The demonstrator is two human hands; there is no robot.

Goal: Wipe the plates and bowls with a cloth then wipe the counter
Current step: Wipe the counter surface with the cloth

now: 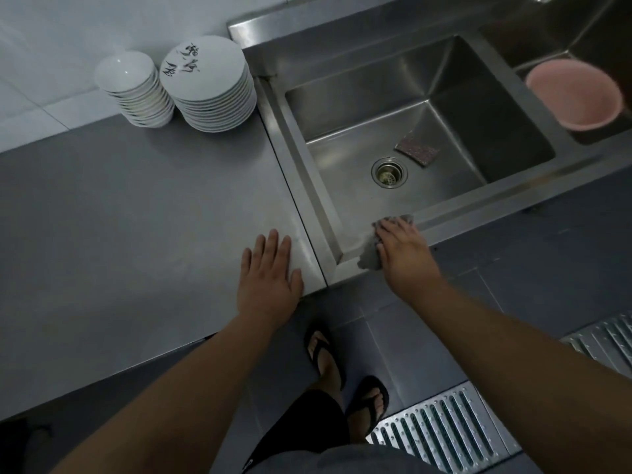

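Observation:
A stack of white plates (213, 87) with black writing on the top one stands at the back of the steel counter (119, 217), against the wall. A stack of white bowls (136, 88) stands just left of it. My left hand (270, 273) lies flat and open on the counter's front right corner. My right hand (405, 253) presses a grey cloth (371, 256) onto the sink's front rim near its left corner.
The steel sink (475, 200) holds a drain (389, 172) and a dark scouring pad (417, 148). A pink basin (574, 94) sits in a second sink at the right. Metal floor grates (441, 429) lie below, by my sandalled feet.

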